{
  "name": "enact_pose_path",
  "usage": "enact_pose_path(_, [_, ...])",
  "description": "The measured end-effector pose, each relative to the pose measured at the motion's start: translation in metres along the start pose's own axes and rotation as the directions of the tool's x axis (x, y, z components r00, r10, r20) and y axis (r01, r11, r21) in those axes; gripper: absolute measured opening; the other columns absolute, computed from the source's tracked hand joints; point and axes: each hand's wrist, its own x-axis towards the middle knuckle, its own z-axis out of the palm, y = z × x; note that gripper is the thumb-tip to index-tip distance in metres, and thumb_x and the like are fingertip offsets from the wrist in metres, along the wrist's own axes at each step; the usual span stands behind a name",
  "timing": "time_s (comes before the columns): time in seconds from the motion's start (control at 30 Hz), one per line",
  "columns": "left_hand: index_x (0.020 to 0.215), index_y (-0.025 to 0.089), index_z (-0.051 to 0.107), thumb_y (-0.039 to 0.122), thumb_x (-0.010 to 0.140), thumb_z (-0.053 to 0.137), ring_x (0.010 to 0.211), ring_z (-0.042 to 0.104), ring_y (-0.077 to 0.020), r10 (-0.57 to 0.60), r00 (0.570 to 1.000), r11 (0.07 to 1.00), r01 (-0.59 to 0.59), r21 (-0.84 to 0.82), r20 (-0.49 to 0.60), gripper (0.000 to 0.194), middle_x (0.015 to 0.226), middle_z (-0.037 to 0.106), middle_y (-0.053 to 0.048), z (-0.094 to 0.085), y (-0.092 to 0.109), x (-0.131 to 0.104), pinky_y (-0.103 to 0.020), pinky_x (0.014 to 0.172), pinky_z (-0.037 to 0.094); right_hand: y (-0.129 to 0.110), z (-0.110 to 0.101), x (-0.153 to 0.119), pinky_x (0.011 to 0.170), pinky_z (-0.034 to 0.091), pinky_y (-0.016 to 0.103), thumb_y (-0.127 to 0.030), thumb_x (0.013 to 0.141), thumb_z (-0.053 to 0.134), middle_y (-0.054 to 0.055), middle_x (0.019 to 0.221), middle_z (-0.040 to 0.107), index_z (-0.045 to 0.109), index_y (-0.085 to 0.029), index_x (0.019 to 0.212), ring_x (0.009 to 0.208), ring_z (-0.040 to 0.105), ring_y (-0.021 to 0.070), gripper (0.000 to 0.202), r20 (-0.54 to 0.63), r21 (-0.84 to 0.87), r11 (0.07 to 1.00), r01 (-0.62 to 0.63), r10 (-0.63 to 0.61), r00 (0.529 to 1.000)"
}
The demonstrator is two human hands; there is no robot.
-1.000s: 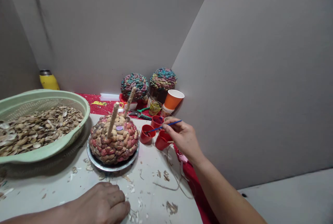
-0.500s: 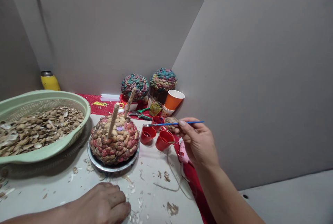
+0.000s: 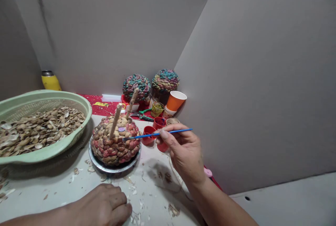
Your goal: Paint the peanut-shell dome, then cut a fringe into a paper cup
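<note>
My right hand point(image 3: 181, 145) pinches a thin blue paintbrush point(image 3: 149, 135) between thumb and fingers. The brush tip meets, or nearly meets, a dome of peanuts in their shells point(image 3: 118, 150), tinted red in parts. Two twine-wrapped sticks point(image 3: 115, 121) stand up from the dome, with a small purple oval piece point(image 3: 121, 129) between them. Beneath it is a round metal dish point(image 3: 115, 170). In front of the dish, my left hand point(image 3: 105, 203) rests on the table with its fingers curled in; its palm is hidden. Red cups point(image 3: 148, 138) stand behind the brush, one partly covered by my right hand.
A green basket point(image 3: 88, 112) of shells stands left, with a yellow bottle point(image 3: 51, 81) behind. Two multicoloured peanut balls point(image 3: 165, 80), green-handled pliers point(image 3: 144, 115) and an orange paper cup point(image 3: 175, 101) are at the back. Grey panels enclose the table; shell bits litter it.
My right hand has moved left and slightly down, bringing the paintbrush tip from above a red cup over to the peanut dome. The left hand has stayed put.
</note>
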Motion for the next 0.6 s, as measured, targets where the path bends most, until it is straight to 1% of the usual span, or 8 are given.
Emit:
enact_pose_path(0.1, [0.095, 0.023, 0.055, 0.008, 0.096, 0.055, 0.062, 0.064, -0.0172, -0.002, 1.0, 1.0, 0.002, 0.004, -0.015, 0.015, 0.077, 0.071, 0.0, 0.0, 0.0, 0.001, -0.029, 0.058, 0.047, 0.0, 0.004, 0.0, 0.053, 0.062, 0.023, -0.043, 0.082, 0.086, 0.002, 0.07, 0.077, 0.076, -0.02, 0.083, 0.056, 0.072, 0.0143, 0.026, -0.004, -0.027, 1.0, -0.006, 0.006, 1.0])
enact_pose_path(0.17, [0.095, 0.023, 0.056, 0.008, 0.096, 0.056, 0.061, 0.064, -0.0172, -0.003, 1.0, 1.0, 0.004, 0.011, -0.016, 0.015, 0.077, 0.071, 0.0, -0.001, 0.001, 0.001, -0.029, 0.059, 0.047, 0.001, 0.002, 0.0, 0.051, 0.061, 0.023, -0.044, 0.082, 0.086, 0.002, 0.068, 0.077, 0.076, -0.019, 0.082, 0.054, 0.071, 0.0144, 0.026, -0.014, -0.05, 0.999, 0.004, -0.004, 1.0])
enact_pose_path(0.27, [0.094, 0.023, 0.056, 0.008, 0.096, 0.056, 0.062, 0.064, -0.0172, -0.003, 1.0, 1.0, 0.003, 0.006, -0.01, 0.014, 0.077, 0.071, 0.0, -0.003, 0.001, 0.001, -0.029, 0.059, 0.048, 0.002, -0.006, 0.001, 0.052, 0.061, 0.024, -0.043, 0.083, 0.086, 0.002, 0.066, 0.076, 0.077, -0.02, 0.083, 0.054, 0.071, 0.0153, 0.025, -0.038, -0.081, 0.996, 0.036, -0.039, 0.999])
enact_pose_path(0.4, [0.095, 0.022, 0.056, 0.006, 0.096, 0.055, 0.061, 0.063, -0.0172, -0.001, 1.0, 1.0, 0.001, -0.003, -0.021, 0.016, 0.076, 0.071, 0.0, -0.004, 0.002, 0.001, -0.029, 0.06, 0.048, -0.001, -0.016, -0.001, 0.048, 0.057, 0.02, -0.038, 0.086, 0.085, 0.002, 0.065, 0.076, 0.077, -0.02, 0.084, 0.054, 0.071, 0.0141, 0.02, -0.051, -0.105, 0.991, 0.085, -0.091, 0.995])
enact_pose_path(0.47, [0.095, 0.022, 0.057, 0.007, 0.095, 0.056, 0.061, 0.064, -0.0173, -0.005, 1.0, 1.0, 0.005, 0.005, -0.02, 0.016, 0.076, 0.071, 0.0, -0.003, 0.002, 0.001, -0.029, 0.06, 0.047, -0.005, -0.015, -0.004, 0.051, 0.059, 0.02, -0.035, 0.086, 0.085, 0.002, 0.068, 0.077, 0.078, -0.021, 0.083, 0.055, 0.072, 0.0141, 0.016, -0.055, -0.093, 0.988, 0.121, -0.126, 0.99])
enact_pose_path(0.53, [0.096, 0.022, 0.057, 0.007, 0.095, 0.057, 0.062, 0.064, -0.0176, 0.003, 1.0, 1.0, -0.003, 0.008, -0.02, 0.015, 0.076, 0.071, 0.0, -0.002, 0.002, 0.002, -0.029, 0.06, 0.047, -0.008, -0.011, -0.008, 0.056, 0.063, 0.021, -0.029, 0.088, 0.083, 0.002, 0.073, 0.08, 0.079, -0.023, 0.085, 0.057, 0.074, 0.014, 0.008, -0.032, -0.078, 0.984, 0.162, -0.165, 0.986])
enact_pose_path(0.57, [0.096, 0.022, 0.057, 0.006, 0.095, 0.056, 0.062, 0.064, -0.0176, 0.006, 1.0, 1.0, -0.006, 0.007, -0.023, 0.016, 0.076, 0.071, 0.0, -0.002, 0.002, 0.003, -0.029, 0.06, 0.046, -0.009, -0.009, -0.01, 0.059, 0.064, 0.022, -0.025, 0.088, 0.082, 0.002, 0.077, 0.081, 0.08, -0.024, 0.087, 0.06, 0.076, 0.0143, 0.003, -0.015, -0.076, 0.979, 0.188, -0.19, 0.982])
enact_pose_path(0.6, [0.095, 0.022, 0.057, 0.006, 0.095, 0.056, 0.062, 0.064, -0.0176, 0.007, 1.0, 1.0, -0.007, 0.007, -0.027, 0.016, 0.076, 0.071, 0.0, -0.002, 0.001, 0.003, -0.029, 0.059, 0.046, -0.01, -0.007, -0.011, 0.062, 0.065, 0.022, -0.021, 0.088, 0.081, 0.001, 0.081, 0.082, 0.08, -0.025, 0.088, 0.065, 0.078, 0.015, 0.005, 0.008, -0.079, 0.972, 0.219, -0.219, 0.976])
